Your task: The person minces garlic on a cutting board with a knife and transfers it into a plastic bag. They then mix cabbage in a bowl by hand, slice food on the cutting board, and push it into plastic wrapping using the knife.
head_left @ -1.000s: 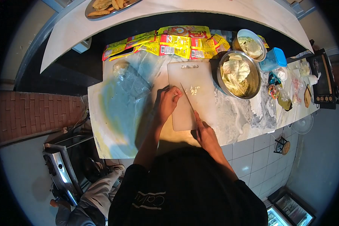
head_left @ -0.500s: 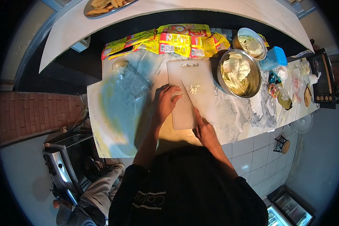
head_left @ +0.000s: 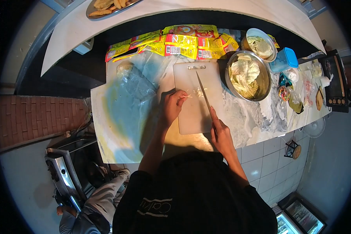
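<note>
A long kitchen knife [head_left: 204, 91] is gripped by its handle in my right hand [head_left: 222, 134], its blade pointing away over the white cutting board [head_left: 191, 121]. Small chopped pale pieces [head_left: 199, 93] lie on the board beside the blade, partly hidden by it. My left hand [head_left: 173, 106], at the board's left edge, pinches a small pale piece of food [head_left: 188, 96] between thumb and fingertips. Its exact kind is too small to tell. Knife and left fingertips are apart.
Yellow-and-red noodle packets [head_left: 179, 46] line the back. On the right stand a metal bowl [head_left: 268, 84] of cabbage leaves, another bowl [head_left: 274, 42] and a blue-lidded container [head_left: 286, 58]. A clear plastic bag [head_left: 138, 84] lies left. Another person's leg [head_left: 105, 195] shows lower left.
The knife has moved right and away from my left fingers, its tip now farther up the board. My right hand has shifted slightly right; the left still pinches its piece.
</note>
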### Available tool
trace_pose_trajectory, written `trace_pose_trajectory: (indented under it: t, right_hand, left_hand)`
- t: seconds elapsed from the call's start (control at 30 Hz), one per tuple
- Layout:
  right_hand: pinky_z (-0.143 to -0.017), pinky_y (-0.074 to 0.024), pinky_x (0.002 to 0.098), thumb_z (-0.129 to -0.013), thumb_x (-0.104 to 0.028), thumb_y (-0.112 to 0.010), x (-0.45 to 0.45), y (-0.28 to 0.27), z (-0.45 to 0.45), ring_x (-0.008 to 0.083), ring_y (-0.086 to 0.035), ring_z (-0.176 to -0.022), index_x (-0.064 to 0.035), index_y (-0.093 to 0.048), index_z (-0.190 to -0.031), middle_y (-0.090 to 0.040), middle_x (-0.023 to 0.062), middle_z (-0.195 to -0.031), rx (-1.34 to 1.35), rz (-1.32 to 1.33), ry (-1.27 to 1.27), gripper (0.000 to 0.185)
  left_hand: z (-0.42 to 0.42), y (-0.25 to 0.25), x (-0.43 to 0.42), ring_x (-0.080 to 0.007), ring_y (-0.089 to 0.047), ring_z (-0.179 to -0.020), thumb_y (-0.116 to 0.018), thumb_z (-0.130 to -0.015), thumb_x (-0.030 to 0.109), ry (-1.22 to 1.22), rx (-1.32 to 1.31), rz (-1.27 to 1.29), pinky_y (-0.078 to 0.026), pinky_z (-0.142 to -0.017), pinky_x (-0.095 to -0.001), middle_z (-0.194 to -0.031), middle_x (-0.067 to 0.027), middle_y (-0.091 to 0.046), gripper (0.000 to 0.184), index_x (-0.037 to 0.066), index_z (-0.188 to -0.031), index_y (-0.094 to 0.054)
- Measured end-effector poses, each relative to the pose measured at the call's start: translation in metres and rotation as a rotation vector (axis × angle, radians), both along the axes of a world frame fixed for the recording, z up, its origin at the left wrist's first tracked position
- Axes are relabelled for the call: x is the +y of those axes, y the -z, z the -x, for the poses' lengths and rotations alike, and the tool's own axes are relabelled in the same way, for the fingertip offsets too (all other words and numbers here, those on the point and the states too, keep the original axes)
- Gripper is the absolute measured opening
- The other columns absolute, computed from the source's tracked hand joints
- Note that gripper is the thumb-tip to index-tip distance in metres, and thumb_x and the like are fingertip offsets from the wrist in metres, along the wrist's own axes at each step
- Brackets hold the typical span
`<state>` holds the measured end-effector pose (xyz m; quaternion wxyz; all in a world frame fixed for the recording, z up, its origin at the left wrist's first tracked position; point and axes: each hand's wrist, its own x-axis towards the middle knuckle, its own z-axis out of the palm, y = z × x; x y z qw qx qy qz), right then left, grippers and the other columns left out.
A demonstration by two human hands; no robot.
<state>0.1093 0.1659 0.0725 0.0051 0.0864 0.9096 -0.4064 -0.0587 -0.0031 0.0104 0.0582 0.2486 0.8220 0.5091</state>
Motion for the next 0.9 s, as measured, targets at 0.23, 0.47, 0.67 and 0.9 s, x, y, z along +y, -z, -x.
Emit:
trace_pose_trajectory:
  t: [0.23,0.47,0.67,0.9]
  right_hand:
    - [-0.07,-0.0517,0.0485,-0.082,0.011,-0.054,-0.014,0.029,-0.01,0.0422,-0.063,-0.068,-0.0115,-0.025,-0.157,-0.064,0.0252,-0.08,-0.034,0.022,-0.057,0.084]
    - [-0.069,-0.0512,0.0479,-0.082,0.01,-0.055,-0.015,0.035,-0.013,0.042,-0.063,-0.069,-0.0118,-0.021,-0.158,-0.064,0.0233,-0.08,-0.064,-0.006,-0.062,0.086]
    - [-0.071,-0.0514,0.0454,-0.081,0.012,-0.054,-0.019,0.003,-0.002,0.039,-0.064,-0.073,-0.0115,-0.026,-0.157,-0.062,0.0225,-0.085,-0.005,0.042,-0.024,0.085]
    - [-0.07,-0.0512,0.0462,-0.081,0.012,-0.055,-0.023,0.027,-0.004,0.0398,-0.063,-0.071,-0.0108,-0.027,-0.156,-0.062,0.0233,-0.085,-0.019,0.019,-0.042,0.083]
  left_hand:
    - [-0.002,0.0,0.002,-0.0277,-0.072,-0.084,-0.069,-0.084,-0.006,-0.021,0.011,-0.022,-0.055,-0.073,-0.033,-0.088,-0.0148,-0.072,0.014,0.0,-0.096,-0.067]
    - [0.0,0.001,0.002,-0.0289,-0.072,-0.082,-0.069,-0.083,-0.005,-0.031,0.122,0.035,-0.055,-0.071,-0.0347,-0.083,-0.0142,-0.072,0.008,0.0,-0.089,-0.069]
    - [-0.002,0.004,0.002,-0.0276,-0.072,-0.078,-0.07,-0.084,-0.001,-0.062,0.062,-0.014,-0.054,-0.067,-0.0343,-0.084,-0.0139,-0.072,0.006,0.0,-0.09,-0.069]
    - [0.0,0.012,0.001,-0.027,-0.072,-0.075,-0.07,-0.084,-0.001,-0.053,0.11,0.013,-0.054,-0.065,-0.0349,-0.084,-0.0127,-0.072,0.007,0.001,-0.091,-0.069]
